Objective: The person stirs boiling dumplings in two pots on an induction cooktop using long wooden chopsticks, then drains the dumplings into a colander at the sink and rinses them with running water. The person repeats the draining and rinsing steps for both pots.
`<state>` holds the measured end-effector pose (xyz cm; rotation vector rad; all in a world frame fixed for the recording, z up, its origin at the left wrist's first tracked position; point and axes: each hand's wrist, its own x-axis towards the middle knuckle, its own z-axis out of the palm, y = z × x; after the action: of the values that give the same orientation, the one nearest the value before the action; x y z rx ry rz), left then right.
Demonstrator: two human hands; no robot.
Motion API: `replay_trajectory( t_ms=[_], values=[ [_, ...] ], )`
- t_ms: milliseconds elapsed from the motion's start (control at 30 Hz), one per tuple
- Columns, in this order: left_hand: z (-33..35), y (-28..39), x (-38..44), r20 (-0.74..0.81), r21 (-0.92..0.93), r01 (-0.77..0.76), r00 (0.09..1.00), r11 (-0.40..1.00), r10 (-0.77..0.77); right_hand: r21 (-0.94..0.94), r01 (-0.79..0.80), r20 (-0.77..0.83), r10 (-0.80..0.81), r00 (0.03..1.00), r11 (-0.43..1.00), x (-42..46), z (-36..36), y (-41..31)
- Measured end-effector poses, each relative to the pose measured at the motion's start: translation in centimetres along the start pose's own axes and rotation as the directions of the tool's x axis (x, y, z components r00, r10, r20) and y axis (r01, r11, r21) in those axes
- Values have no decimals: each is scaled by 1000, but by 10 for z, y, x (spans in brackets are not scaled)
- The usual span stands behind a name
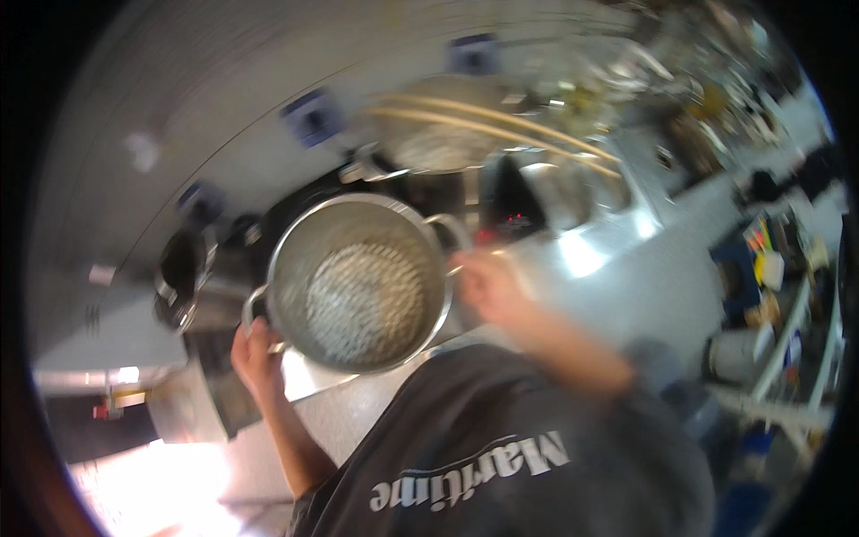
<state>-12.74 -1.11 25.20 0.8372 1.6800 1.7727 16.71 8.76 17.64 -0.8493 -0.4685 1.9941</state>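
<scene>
A deep stainless steel pot (285, 262) hangs in front of my body, its wide mouth facing me. My left hand (258, 362) grips the loop handle on its left side. On the opposite side, my right hand (493, 288) is closed at the other loop handle, blurred by motion. Inside the pot, the bottom looks pale and speckled; blur hides whether that is liquid, grains or bare textured metal. Just beyond the pot is a black cooktop surface (295, 194), partly covered by it.
Behind stands a large metal pan (436, 144) with two long wooden chopsticks (496, 124) across it. Metal containers (560, 194) sit beside a black panel (513, 201) with red lights. At left is a smaller pan (184, 262); at right, a sink (684, 151) and cluttered shelving (782, 349).
</scene>
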Motion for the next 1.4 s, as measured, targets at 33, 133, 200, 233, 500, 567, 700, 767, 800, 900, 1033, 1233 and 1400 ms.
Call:
replay_trajectory(
  t_ms=[33, 133, 200, 233, 500, 567, 700, 767, 800, 900, 1033, 1233, 1400],
  values=[
    [11, -4, -14, -45, -30, 14, 999, 999, -15, 1, -8, 56, 8, 998, 1000, -10, -20, -6],
    [47, -17, -50, 126, -103, 75, 990, 992, -62, 44, -36, 72, 32, 997, 998, -48, -64, -42],
    [91, -25, -75, 195, -112, 98, 978, 989, -74, 13, 49, 66, -50, 997, 999, -78, -103, -73],
    [112, -30, -89, 192, -95, 104, 978, 990, -84, -7, 58, 62, -58, 996, 998, -94, -121, -90],
    [317, -36, -161, 487, -82, 303, 843, 949, -227, -73, 342, -220, -350, 911, 937, -175, -255, -211],
    [372, -27, -175, 558, -98, 368, 790, 925, -255, -91, 402, -244, -412, 878, 911, -186, -288, -249],
    [480, -30, -180, 714, -140, 379, 679, 915, -172, -121, 456, -315, -470, 825, 882, -194, -348, -321],
    [519, -38, -176, 744, -164, 370, 655, 914, -132, -146, 462, -343, -483, 806, 875, -192, -369, -356],
    [539, -41, -174, 756, -178, 365, 645, 914, -110, -192, 435, -373, -476, 796, 879, -190, -374, -373],
    [599, -49, -167, 755, -163, 341, 647, 926, -106, -294, 405, -408, -497, 766, 866, -170, -402, -423],
    [681, -62, -154, 765, -119, 308, 635, 944, -111, -516, 294, -421, -537, 731, 805, -130, -451, -485],
    [765, -111, -154, 733, 181, 265, 606, 947, -309, -615, 108, -420, -441, 793, 781, -36, -543, -563],
    [846, -177, -179, 600, 355, 295, 655, 887, -459, -672, -68, -412, -297, 861, 738, 43, -639, -602]
  ],
)
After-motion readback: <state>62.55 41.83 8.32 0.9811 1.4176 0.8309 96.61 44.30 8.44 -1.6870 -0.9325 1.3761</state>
